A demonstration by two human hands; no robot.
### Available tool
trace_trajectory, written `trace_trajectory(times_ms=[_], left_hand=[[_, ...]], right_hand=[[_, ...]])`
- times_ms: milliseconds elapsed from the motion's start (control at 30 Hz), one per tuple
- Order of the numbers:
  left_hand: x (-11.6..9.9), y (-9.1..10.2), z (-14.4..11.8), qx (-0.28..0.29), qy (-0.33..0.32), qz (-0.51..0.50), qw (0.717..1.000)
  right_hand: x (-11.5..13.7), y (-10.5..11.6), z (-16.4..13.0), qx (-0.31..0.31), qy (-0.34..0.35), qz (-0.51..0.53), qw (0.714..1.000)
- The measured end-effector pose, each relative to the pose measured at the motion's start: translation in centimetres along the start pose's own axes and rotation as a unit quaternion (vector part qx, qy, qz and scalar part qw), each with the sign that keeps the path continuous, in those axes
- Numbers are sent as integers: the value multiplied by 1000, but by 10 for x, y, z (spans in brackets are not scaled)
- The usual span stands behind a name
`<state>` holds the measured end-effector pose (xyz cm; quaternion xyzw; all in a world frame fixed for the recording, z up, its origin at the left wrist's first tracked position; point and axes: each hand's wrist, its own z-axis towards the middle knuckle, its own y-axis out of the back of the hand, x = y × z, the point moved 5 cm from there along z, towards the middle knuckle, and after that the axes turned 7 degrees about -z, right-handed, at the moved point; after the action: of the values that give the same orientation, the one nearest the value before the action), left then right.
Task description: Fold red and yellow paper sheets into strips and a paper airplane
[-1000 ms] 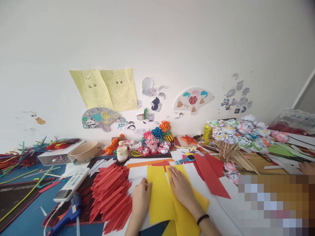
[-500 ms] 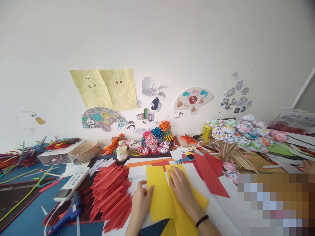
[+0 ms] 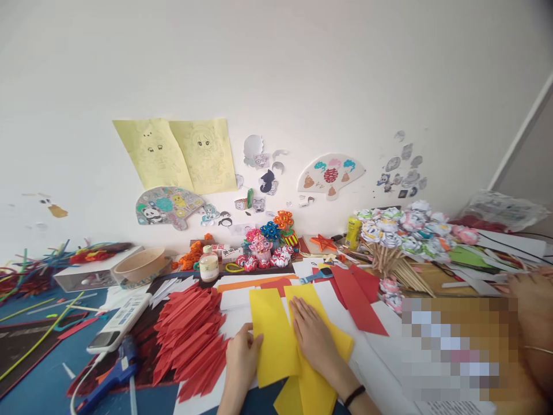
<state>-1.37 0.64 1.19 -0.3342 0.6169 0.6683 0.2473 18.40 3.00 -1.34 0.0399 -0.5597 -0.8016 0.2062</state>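
At the near middle of a crowded craft tabletop (image 3: 26, 357), a person folds yellow paper (image 3: 272, 340): the left hand (image 3: 242, 360) pinches the left edge of the raised flap between thumb and fingers, while the right hand (image 3: 313, 340) lies flat and open on the sheet beside the fold, a black band at its wrist. Compared with a second earlier, the flap leans a little further over and the left hand has slid nearer along its edge; the whole scene has also shifted slightly left and down with the camera. Just left of the paper lies a heap of folded red paper pieces (image 3: 190, 340), with a blue glue gun (image 3: 110, 377) and a white remote (image 3: 118, 323) further left. Red paper strips (image 3: 356, 297) lie to the right, and a bunch of paper flowers on sticks (image 3: 401, 230) stands at the far right. Another person's hand (image 3: 533, 302) has come into view at the right edge.
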Motion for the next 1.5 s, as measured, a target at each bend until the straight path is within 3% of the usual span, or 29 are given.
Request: trace_trajectory(times_ms=[400, 633, 867, 1100, 1300, 1500], left_hand=[[0, 1, -6, -5, -9, -5, 1000], [4, -4, -13, -18, -8, -42, 999], [13, -7, -13, -3, 3, -84, 996], [22, -11, -14, -1, -8, -105, 994], [19, -10, -18, -29, -28, -96, 995], [18, -10, -20, -23, -36, -104, 994]], right_hand=[[0, 0, -2, -17, 0, 0, 1000], [5, 18, -4, -71, -37, 12, 997], [8, 21, -4, -69, -36, 19, 997], [11, 18, -25, -29, -32, 12, 999], [11, 17, -28, -2, -23, 3, 1000], [11, 16, -28, 2, -15, -7, 1000]])
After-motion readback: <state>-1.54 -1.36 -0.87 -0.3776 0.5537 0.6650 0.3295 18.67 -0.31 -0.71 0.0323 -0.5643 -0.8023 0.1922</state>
